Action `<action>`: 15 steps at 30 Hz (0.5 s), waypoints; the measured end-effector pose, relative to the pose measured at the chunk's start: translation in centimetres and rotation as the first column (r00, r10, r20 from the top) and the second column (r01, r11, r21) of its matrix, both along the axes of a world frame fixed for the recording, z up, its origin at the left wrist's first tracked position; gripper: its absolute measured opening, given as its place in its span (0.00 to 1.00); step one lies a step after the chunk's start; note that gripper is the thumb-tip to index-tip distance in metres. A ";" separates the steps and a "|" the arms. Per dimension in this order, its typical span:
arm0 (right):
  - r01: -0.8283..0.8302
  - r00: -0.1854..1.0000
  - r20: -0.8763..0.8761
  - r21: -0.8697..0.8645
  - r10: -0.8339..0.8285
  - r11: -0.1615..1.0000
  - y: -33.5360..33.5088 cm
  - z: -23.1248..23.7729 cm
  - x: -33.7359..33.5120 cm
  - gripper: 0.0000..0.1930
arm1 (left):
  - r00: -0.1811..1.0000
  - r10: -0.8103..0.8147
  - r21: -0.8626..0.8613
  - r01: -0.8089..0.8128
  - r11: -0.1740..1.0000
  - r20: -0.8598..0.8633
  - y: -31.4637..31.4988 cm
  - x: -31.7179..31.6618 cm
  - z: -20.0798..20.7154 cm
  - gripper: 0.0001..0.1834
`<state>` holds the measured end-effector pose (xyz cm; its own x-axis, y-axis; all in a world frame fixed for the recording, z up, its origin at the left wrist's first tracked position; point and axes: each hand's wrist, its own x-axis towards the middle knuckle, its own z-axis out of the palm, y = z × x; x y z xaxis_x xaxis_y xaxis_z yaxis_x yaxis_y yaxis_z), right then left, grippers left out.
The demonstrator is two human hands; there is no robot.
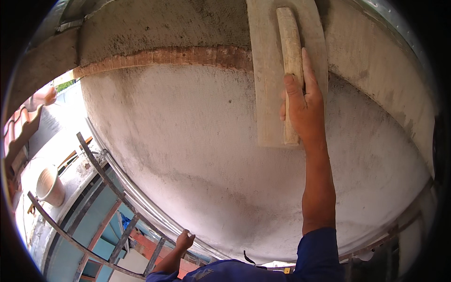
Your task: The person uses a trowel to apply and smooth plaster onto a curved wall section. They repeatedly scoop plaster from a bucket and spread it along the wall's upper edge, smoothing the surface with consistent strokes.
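My right hand [305, 101] is wrapped round the wooden handle of a plastering float [268, 98]. The float is a long, flat, grey-beige board. It lies against the wall, across the edge between the darker damp plaster [188, 26] above and the pale wall face [188, 131] below. My left hand [185, 238] is low down, closed in a fist beside the pale pipes and the ladder; what it grips, if anything, is hidden.
A reddish-brown strip [188, 57] runs along the plaster's lower edge, left of the float. At lower left stands a dark ladder [129, 230] beside long pale pipes [136, 190]. A bucket [50, 186] sits on a ledge near red roof tiles [21, 127].
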<state>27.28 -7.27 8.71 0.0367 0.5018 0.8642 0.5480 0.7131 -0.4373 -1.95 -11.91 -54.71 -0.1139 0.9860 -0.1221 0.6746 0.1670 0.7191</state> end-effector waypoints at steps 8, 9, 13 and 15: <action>0.093 0.982 -0.162 -0.034 -0.097 0.995 -1.2 -1.8 0.5 0.35 | 0.997 -0.073 -0.055 0.072 0.996 -0.019 -1.5 0.5 -0.8 0.31; 0.082 0.983 -0.158 -0.078 -0.094 0.994 -1.2 -0.5 -0.2 0.36 | 0.994 -0.104 -0.065 0.101 0.993 -0.040 -1.6 0.5 -0.9 0.31; 0.031 0.994 -0.103 -0.044 -0.036 0.999 -0.4 -0.2 -0.3 0.35 | 0.999 -0.033 -0.051 0.033 0.998 -0.007 0.9 1.5 -1.9 0.32; 0.103 0.988 -0.114 -0.042 -0.107 0.994 -1.2 -2.1 1.5 0.35 | 1.000 -0.026 -0.033 0.026 0.999 -0.012 1.2 2.1 -0.5 0.32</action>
